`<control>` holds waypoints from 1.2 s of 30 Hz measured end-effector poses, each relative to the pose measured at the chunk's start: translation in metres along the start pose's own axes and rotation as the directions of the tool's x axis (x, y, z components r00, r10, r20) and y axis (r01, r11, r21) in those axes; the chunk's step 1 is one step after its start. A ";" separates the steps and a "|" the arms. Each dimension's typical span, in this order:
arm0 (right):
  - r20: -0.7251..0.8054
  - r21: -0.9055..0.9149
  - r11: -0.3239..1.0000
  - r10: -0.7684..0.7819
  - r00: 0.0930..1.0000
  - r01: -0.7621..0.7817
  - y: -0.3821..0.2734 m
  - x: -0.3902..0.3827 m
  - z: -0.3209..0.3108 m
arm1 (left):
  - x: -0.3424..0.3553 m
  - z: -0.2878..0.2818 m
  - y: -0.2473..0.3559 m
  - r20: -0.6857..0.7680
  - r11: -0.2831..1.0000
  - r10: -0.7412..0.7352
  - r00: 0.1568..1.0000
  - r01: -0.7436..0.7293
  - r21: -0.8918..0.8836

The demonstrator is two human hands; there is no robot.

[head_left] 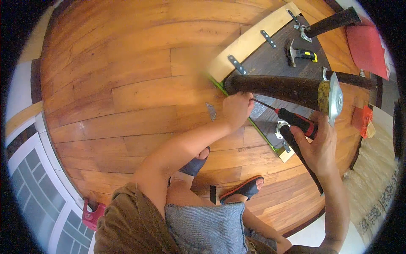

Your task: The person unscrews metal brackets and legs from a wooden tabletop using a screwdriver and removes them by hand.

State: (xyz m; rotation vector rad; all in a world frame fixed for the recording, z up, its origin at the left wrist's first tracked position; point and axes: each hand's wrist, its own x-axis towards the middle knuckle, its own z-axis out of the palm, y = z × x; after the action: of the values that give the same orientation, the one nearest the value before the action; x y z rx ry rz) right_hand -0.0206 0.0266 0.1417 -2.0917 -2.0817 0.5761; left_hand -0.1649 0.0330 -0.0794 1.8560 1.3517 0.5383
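Note:
A screwdriver [297, 121] with a black and red handle is gripped in my right hand [318, 146]. Its thin shaft points left to my left hand [238, 109], whose fingers are pinched together at the tip; what they hold is hidden. Both hands are beside a thick dark wooden leg [279, 86], which has a yellowish end and a metal plate [335, 99]. This leg rises from the dark underside [270, 61] of an overturned table. A thinner dark leg [300, 156] on a metal bracket [281, 129] passes just under my right hand.
A claw hammer [301, 54] lies on the table's underside. Dark metal plates [237, 64] join a pale wooden strip [253, 38] to it. Another leg [334, 23] stands at the far corner. Right of the table are a red sheet [368, 51] and an orange object [363, 120].

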 end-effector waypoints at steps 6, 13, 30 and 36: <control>0.258 -0.274 0.945 0.251 0.933 -0.178 -0.007 0.002 -0.011 | -0.001 -0.002 -0.007 0.025 0.999 0.044 0.999 -0.044 0.020; 0.083 -0.062 0.980 -0.184 0.979 0.189 0.008 -0.010 -0.004 | 0.000 -0.004 -0.002 0.061 0.999 -0.006 0.998 0.008 -0.033; 0.116 0.011 1.000 -0.017 0.993 0.016 0.011 -0.007 -0.006 | -0.003 0.000 -0.007 0.045 0.997 -0.062 0.997 0.060 0.047; 0.232 -0.099 0.985 0.164 0.959 -0.144 0.020 -0.007 -0.008 | 0.000 -0.004 -0.001 0.102 0.996 -0.080 0.992 0.078 0.031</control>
State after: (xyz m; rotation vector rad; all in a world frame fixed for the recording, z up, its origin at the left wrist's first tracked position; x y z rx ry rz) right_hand 0.0015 0.0203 0.1430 -2.3521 -2.1067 0.8169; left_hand -0.1684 0.0340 -0.0774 1.8181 1.3633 0.3798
